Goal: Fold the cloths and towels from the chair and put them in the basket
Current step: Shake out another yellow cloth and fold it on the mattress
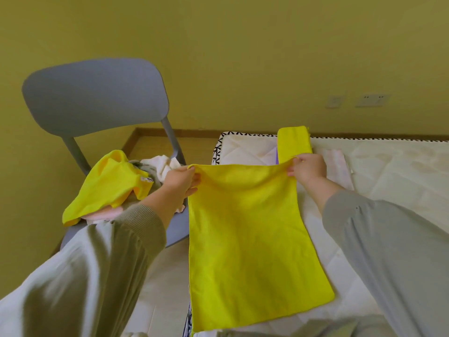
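A bright yellow cloth [250,239] hangs spread out over the near edge of the bed. My left hand [181,182] pinches its upper left corner and my right hand [308,167] pinches its upper right corner. A grey chair [97,98] stands to the left. Its seat holds a crumpled yellow cloth [107,188], a white towel [161,165] and a pink cloth [107,215]. A folded yellow cloth [294,143] lies on the bed beyond my right hand, with a folded pale pink cloth [339,164] beside it. No basket is in view.
The white quilted mattress [393,171] with a black-and-white trim fills the right side. A yellow-green wall with two sockets [371,100] stands behind. Wooden floor [150,147] shows between chair and bed.
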A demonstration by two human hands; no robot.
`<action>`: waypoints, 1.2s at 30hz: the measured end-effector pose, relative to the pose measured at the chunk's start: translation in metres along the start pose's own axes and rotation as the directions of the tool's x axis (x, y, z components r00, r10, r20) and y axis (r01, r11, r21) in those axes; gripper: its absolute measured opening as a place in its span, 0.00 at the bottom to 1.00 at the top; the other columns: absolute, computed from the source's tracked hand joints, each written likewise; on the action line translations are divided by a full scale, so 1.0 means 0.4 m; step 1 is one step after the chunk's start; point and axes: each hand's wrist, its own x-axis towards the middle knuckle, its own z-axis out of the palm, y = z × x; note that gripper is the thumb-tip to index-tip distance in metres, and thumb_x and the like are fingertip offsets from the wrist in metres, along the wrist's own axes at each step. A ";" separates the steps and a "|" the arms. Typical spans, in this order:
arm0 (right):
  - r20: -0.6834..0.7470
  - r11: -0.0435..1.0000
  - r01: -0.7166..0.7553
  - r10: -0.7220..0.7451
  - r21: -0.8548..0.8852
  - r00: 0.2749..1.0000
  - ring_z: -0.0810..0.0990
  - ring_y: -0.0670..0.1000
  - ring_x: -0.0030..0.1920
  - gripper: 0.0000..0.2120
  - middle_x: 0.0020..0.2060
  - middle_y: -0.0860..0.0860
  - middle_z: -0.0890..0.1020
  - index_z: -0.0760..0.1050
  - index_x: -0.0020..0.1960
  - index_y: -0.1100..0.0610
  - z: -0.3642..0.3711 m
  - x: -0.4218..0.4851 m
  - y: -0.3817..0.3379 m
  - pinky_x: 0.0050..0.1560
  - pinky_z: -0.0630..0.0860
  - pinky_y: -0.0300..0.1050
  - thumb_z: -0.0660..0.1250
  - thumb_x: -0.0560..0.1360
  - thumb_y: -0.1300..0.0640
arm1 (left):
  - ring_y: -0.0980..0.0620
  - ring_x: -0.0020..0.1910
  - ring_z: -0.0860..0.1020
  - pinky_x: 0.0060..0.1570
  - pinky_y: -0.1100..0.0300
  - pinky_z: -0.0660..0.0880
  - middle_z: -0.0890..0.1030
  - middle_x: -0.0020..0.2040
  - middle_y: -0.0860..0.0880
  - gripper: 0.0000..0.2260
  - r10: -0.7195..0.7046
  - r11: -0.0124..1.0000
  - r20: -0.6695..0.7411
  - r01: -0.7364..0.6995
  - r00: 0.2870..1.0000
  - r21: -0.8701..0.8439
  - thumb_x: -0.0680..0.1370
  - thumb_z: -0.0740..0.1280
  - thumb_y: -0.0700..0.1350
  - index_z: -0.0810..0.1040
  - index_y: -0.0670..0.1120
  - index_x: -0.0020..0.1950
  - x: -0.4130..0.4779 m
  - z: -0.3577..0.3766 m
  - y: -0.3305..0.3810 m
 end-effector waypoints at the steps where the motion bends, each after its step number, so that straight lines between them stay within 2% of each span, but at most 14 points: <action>1: -0.019 0.999 0.032 -0.032 -0.006 0.999 0.81 0.61 0.48 0.11 0.49 0.62 0.83 0.79 0.54 0.63 -0.002 0.008 -0.015 0.55 0.76 0.50 0.60 0.79 0.60 | 0.44 0.63 0.76 0.61 0.51 0.72 0.76 0.64 0.41 0.15 0.025 0.999 0.013 -0.025 1.000 -0.042 0.83 0.56 0.43 0.67 0.42 0.70 0.005 0.006 0.016; 3: -0.049 0.996 0.086 -0.086 -0.010 0.995 0.78 0.59 0.57 0.12 0.56 0.59 0.81 0.80 0.58 0.60 -0.009 0.019 -0.048 0.56 0.72 0.45 0.62 0.77 0.61 | 0.45 0.65 0.74 0.64 0.51 0.69 0.74 0.66 0.42 0.16 0.081 0.987 0.048 -0.073 0.996 -0.141 0.84 0.54 0.42 0.65 0.42 0.71 0.008 0.018 0.050; 5: -0.068 0.993 0.113 -0.110 0.043 0.992 0.78 0.56 0.57 0.14 0.57 0.57 0.81 0.79 0.60 0.58 -0.020 0.027 -0.078 0.52 0.70 0.39 0.64 0.76 0.63 | 0.45 0.67 0.72 0.66 0.51 0.68 0.73 0.68 0.43 0.16 0.107 0.973 0.066 -0.091 0.992 -0.213 0.84 0.53 0.40 0.65 0.41 0.72 0.004 0.024 0.077; 8: -0.113 0.989 0.112 -0.101 0.099 0.988 0.76 0.58 0.45 0.11 0.46 0.59 0.81 0.81 0.52 0.61 -0.032 0.018 -0.090 0.41 0.69 0.45 0.63 0.74 0.62 | 0.46 0.66 0.73 0.65 0.53 0.68 0.73 0.67 0.42 0.16 0.090 0.972 0.074 -0.072 0.993 -0.225 0.82 0.52 0.36 0.71 0.41 0.67 -0.019 0.015 0.079; 11: -0.166 0.975 0.055 -0.019 0.215 0.986 0.67 0.56 0.35 0.13 0.33 0.62 0.69 0.75 0.40 0.69 -0.031 -0.024 -0.055 0.36 0.63 0.49 0.62 0.71 0.57 | 0.44 0.64 0.74 0.64 0.51 0.69 0.75 0.64 0.42 0.16 0.053 0.949 0.037 -0.039 0.998 -0.314 0.81 0.50 0.40 0.74 0.40 0.62 -0.036 -0.006 0.024; 14: -0.196 0.967 0.009 0.043 0.255 0.980 0.70 0.55 0.34 0.17 0.32 0.66 0.72 0.76 0.39 0.70 -0.024 -0.077 0.028 0.35 0.69 0.52 0.62 0.66 0.54 | 0.43 0.58 0.76 0.55 0.51 0.76 0.78 0.59 0.43 0.16 -0.003 0.924 -0.088 -0.031 0.996 -0.381 0.81 0.57 0.47 0.73 0.39 0.64 -0.041 -0.026 -0.053; 17: -0.203 0.973 -0.043 0.091 0.227 0.975 0.74 0.55 0.35 0.12 0.31 0.60 0.77 0.78 0.36 0.67 -0.007 -0.142 0.127 0.40 0.75 0.54 0.65 0.69 0.58 | 0.46 0.44 0.78 0.44 0.54 0.79 0.78 0.48 0.41 0.08 -0.072 0.908 -0.190 -0.015 0.979 -0.419 0.76 0.68 0.38 0.75 0.39 0.55 -0.064 -0.026 -0.132; 19: -0.213 0.973 -0.097 0.142 0.209 0.967 0.78 0.54 0.37 0.09 0.30 0.58 0.78 0.80 0.35 0.64 0.007 -0.179 0.209 0.44 0.78 0.59 0.66 0.69 0.59 | 0.48 0.40 0.77 0.40 0.56 0.79 0.76 0.44 0.43 0.03 -0.094 0.920 -0.191 0.012 0.977 -0.392 0.76 0.68 0.36 0.76 0.40 0.48 -0.088 -0.021 -0.199; 21: -0.127 0.953 -0.234 0.261 0.193 0.957 0.81 0.58 0.35 0.06 0.29 0.56 0.78 0.80 0.37 0.60 0.010 -0.222 0.279 0.42 0.80 0.57 0.66 0.70 0.63 | 0.48 0.39 0.76 0.36 0.58 0.78 0.76 0.45 0.43 0.05 -0.099 0.946 -0.175 0.038 0.980 -0.323 0.78 0.65 0.34 0.78 0.41 0.43 -0.101 -0.025 -0.265; 25: 0.233 0.769 -0.611 0.569 0.188 0.789 0.77 0.49 0.20 0.06 0.31 0.55 0.75 0.71 0.42 0.60 0.006 -0.274 0.336 0.22 0.72 0.40 0.62 0.76 0.69 | 0.47 0.37 0.73 0.36 0.57 0.77 0.72 0.55 0.42 0.10 -0.170 0.975 -0.209 0.132 0.963 -0.181 0.80 0.60 0.33 0.80 0.41 0.45 -0.104 -0.041 -0.359; 28: 0.222 0.790 -0.586 0.548 0.180 0.807 0.77 0.50 0.22 0.04 0.31 0.56 0.75 0.70 0.47 0.63 -0.007 -0.256 0.330 0.28 0.71 0.45 0.64 0.75 0.69 | 0.48 0.38 0.73 0.38 0.58 0.77 0.73 0.51 0.45 0.10 -0.151 0.974 -0.202 0.111 0.968 -0.197 0.80 0.59 0.33 0.80 0.39 0.54 -0.125 -0.040 -0.380; 30: 0.181 0.826 -0.535 0.507 0.179 0.843 0.75 0.45 0.17 0.04 0.30 0.56 0.75 0.70 0.43 0.64 -0.026 -0.243 0.328 0.30 0.71 0.45 0.65 0.75 0.68 | 0.49 0.40 0.74 0.39 0.59 0.77 0.74 0.46 0.47 0.11 -0.085 0.978 -0.175 0.048 0.981 -0.205 0.80 0.59 0.33 0.80 0.39 0.56 -0.139 -0.046 -0.379; 33: 0.177 0.850 -0.521 0.503 0.073 0.846 0.76 0.48 0.19 0.09 0.28 0.57 0.77 0.69 0.37 0.62 -0.050 -0.243 0.341 0.30 0.72 0.43 0.65 0.75 0.67 | 0.48 0.42 0.75 0.37 0.59 0.78 0.74 0.48 0.46 0.09 0.000 1.000 -0.132 -0.004 0.991 -0.027 0.80 0.61 0.34 0.81 0.42 0.49 -0.146 -0.064 -0.390; 36: 0.234 0.827 -0.548 0.561 -0.126 0.794 0.76 0.51 0.28 0.05 0.27 0.56 0.79 0.72 0.43 0.64 -0.062 -0.258 0.362 0.32 0.70 0.41 0.64 0.76 0.62 | 0.48 0.40 0.79 0.34 0.59 0.81 0.74 0.56 0.44 0.10 -0.015 0.989 -0.090 0.028 0.996 0.146 0.79 0.63 0.34 0.80 0.44 0.43 -0.152 -0.083 -0.418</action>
